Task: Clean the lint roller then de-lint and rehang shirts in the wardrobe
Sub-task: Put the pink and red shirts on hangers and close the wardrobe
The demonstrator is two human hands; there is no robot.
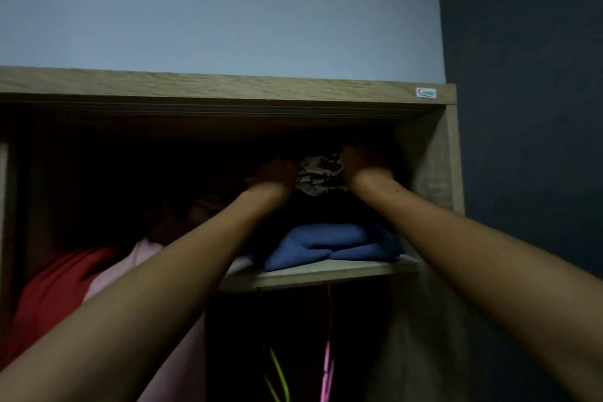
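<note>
Both my arms reach up into the dark top compartment of the wooden wardrobe (228, 88). My left hand (277, 173) and my right hand (365, 163) sit on either side of a white garment with a black pattern (321, 174), high under the top panel. Both hands touch its edges; the fingers are lost in shadow, so the grip is unclear. The patterned garment lies on a dark pile above a folded blue garment (329, 246) on the shelf (326, 274). No lint roller is in view.
A red shirt (55, 297) and a pink shirt (143, 258) hang at the left below my left arm. Green hanger (280, 372) and pink hanger (328, 365) show under the shelf. The wardrobe's right side wall (437, 179) stands close to my right hand.
</note>
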